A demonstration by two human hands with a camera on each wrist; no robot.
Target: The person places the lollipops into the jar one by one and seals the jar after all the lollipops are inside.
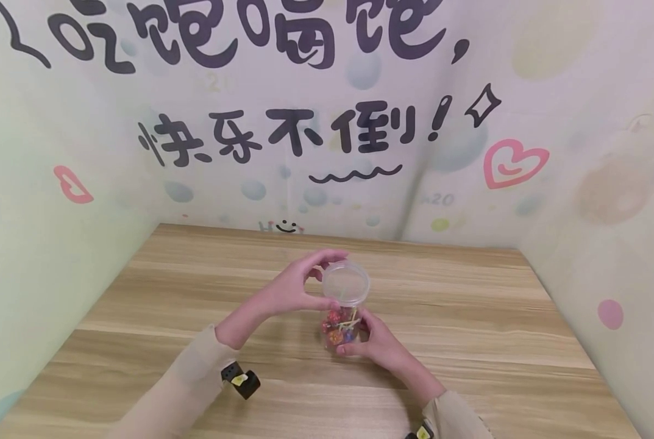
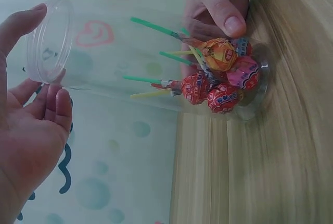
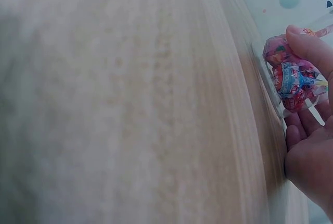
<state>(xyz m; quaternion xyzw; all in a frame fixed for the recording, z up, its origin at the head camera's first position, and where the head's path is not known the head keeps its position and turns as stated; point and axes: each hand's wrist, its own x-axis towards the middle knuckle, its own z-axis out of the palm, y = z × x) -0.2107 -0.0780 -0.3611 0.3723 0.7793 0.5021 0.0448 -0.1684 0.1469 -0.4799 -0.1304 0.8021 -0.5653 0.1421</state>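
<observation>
A clear plastic jar [image 2: 156, 83] stands upright on the wooden table, with several wrapped lollipops [image 2: 223, 78] at its bottom, their green and yellow sticks pointing up. At its top sits a clear round lid [image 1: 346, 284]. My left hand [image 1: 291, 288] grips the lid's rim, thumb on the near side and fingers on the far side. Lower down, my right hand [image 1: 378, 341] holds the jar's body near its base, thumb in front and fingers behind. In the right wrist view, a blue-wrapped lollipop [image 3: 289, 79] shows through the wall between thumb and fingers.
The wooden table [image 1: 206, 262] ends at a printed wall [image 1: 283, 195] with black writing, hearts and bubbles. Side walls flank it left and right. A black wrist camera [image 1: 241, 379] is strapped to the left sleeve.
</observation>
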